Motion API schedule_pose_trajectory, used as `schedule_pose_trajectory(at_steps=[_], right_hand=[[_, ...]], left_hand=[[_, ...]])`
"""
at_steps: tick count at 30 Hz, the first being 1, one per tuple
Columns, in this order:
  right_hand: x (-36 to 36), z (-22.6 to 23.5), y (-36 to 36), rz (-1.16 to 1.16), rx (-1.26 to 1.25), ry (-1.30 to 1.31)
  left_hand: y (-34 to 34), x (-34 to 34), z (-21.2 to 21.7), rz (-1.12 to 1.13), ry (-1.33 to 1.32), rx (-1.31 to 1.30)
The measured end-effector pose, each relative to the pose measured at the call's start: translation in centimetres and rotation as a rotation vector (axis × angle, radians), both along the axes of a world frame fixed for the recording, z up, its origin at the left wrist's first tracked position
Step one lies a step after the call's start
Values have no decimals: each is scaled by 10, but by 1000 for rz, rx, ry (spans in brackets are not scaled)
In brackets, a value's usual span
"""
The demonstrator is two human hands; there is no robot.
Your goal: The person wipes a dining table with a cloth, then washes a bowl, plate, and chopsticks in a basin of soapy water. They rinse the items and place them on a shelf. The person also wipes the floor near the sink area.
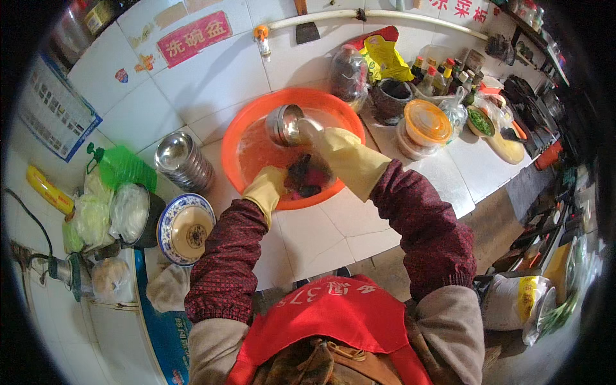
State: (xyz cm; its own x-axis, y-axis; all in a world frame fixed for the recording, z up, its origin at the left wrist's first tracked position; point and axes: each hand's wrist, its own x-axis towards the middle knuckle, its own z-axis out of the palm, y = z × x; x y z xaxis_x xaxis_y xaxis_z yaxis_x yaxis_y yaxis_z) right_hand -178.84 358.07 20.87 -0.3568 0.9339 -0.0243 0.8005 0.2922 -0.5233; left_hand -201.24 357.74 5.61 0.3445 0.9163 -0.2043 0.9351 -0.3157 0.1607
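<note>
An orange plastic basin (232,168) with cloudy water stands on the white tiled counter. Both my hands wear pale yellow rubber gloves and work over it. My right hand (343,154) reaches in from the right, its fingers closed at the rim of a few nested stainless steel bowls (277,126), which are tilted on their side. Low in the basin, my left hand (268,187) is closed at the edge of a dark, pinkish scrubbing cloth (309,174). The left fingertips are partly hidden.
Left of the basin stand a tall stack of steel bowls (184,162), a blue-and-white bowl (187,229) and a green jug (120,168). To the right are a stone mortar (391,101), an orange-lidded tub (426,123) and several sauce bottles (441,80). A tap (262,40) hangs behind.
</note>
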Motion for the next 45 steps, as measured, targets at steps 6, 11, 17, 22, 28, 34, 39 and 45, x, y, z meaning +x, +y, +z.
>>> schedule_pose_trajectory(at_steps=[6, 11, 17, 22, 28, 34, 39, 45], right_hand=[[38, 23, -15, -339, 95, -161], [145, 30, -94, -540, 191, 926], [301, -67, -175, -677, 161, 1263], [329, -129, -215, -855, 226, 813], [332, -151, -181, -1139, 22, 1272], [369, -183, -134, -887, 55, 1261], [370, -162, -145, -907, -71, 976], [298, -88, -158, -844, -309, 1130]], left_hand=[[1, -11, -8, 9, 130, -48], [-17, 12, 27, 201, -275, -136], [-43, 13, 72, 451, -703, -207], [-25, 9, 82, 792, -910, -265], [15, 3, 99, 966, -1124, 87], [72, 17, 97, 1069, -749, -42], [82, 23, 83, 1185, -1002, -58], [84, 15, 114, 801, -872, 11]])
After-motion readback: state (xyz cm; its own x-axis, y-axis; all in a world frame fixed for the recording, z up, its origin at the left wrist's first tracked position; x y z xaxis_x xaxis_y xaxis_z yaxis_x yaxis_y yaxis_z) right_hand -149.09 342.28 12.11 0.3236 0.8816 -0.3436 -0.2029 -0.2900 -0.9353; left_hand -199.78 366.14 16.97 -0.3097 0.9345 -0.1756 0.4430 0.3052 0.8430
